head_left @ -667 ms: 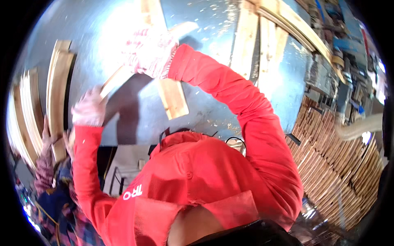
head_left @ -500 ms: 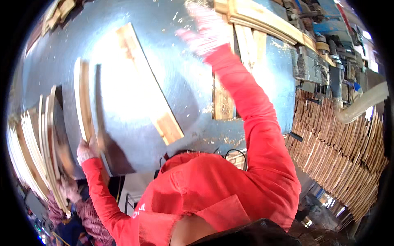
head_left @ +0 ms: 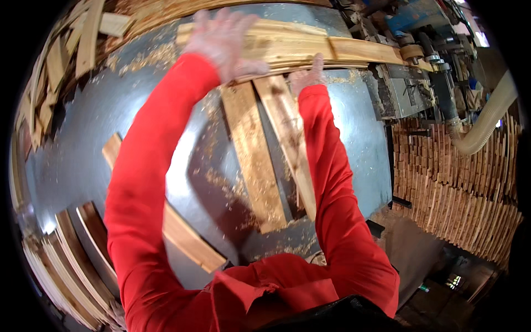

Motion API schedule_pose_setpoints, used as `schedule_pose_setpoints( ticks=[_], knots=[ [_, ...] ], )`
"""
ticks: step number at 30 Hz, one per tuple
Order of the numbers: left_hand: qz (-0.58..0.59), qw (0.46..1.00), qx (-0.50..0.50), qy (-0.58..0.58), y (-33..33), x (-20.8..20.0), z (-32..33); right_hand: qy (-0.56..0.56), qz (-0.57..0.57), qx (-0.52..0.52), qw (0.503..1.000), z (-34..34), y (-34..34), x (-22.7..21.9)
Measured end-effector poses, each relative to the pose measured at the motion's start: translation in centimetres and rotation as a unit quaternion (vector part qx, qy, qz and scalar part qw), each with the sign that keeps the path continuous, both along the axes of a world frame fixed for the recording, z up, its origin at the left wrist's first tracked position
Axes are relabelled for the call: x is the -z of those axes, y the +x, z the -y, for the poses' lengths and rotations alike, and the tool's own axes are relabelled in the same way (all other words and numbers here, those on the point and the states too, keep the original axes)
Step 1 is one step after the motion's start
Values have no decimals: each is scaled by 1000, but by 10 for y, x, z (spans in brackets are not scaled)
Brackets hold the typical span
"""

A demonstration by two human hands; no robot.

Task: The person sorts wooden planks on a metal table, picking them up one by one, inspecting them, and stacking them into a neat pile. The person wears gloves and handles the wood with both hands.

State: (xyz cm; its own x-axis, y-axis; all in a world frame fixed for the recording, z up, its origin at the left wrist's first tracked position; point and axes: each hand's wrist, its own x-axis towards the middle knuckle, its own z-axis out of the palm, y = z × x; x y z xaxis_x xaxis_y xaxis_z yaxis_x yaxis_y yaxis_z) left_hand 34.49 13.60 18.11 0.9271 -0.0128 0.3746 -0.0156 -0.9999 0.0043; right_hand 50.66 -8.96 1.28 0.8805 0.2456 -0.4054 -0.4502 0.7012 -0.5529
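Observation:
My left hand (head_left: 221, 44), in a pale glove, lies with fingers spread over the left end of several long wooden boards (head_left: 293, 48) laid flat together along the far side of the metal table. Against the near edge of these boards rests my right hand (head_left: 305, 79), one digit stretched up and the others partly hidden. Two loose boards, a wider one (head_left: 253, 160) and a knotty one (head_left: 283, 124), lie slanting toward me between my arms. Another board (head_left: 191, 238) lies partly hidden beneath my left forearm.
A machine (head_left: 406, 88) with a ribbed hose (head_left: 487, 130) stands at the right, boards running into it. Below it are stacked wooden strips (head_left: 453, 182). Offcuts (head_left: 58, 66) pile at far left; upright boards (head_left: 72, 260) stand near left, beside another person's hand (head_left: 117, 312). Shavings (head_left: 152, 57) litter the metal table (head_left: 365, 138).
My left hand has let go of the board it held at the left and moved to the far boards. My right hand has come down to their near edge. The view has shifted.

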Motion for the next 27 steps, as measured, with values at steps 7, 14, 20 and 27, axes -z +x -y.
schedule_pose_setpoints(
  ticks=[7, 14, 20, 27],
  knots=[
    [-399, 904, -60, -140, 80, 8, 52, -416, 123, -72, 898, -28, -7, 6],
    [-242, 873, -226, -358, -135, 72, 67, -441, 228, -247, 832, -59, -162, -62],
    [-179, 682, -352, -616, -276, 85, 128, -622, 294, -438, 578, -59, -304, -137],
    [32, 409, -185, -893, -387, 197, 128, -510, 351, -583, 526, -38, -347, -74]
  ],
)
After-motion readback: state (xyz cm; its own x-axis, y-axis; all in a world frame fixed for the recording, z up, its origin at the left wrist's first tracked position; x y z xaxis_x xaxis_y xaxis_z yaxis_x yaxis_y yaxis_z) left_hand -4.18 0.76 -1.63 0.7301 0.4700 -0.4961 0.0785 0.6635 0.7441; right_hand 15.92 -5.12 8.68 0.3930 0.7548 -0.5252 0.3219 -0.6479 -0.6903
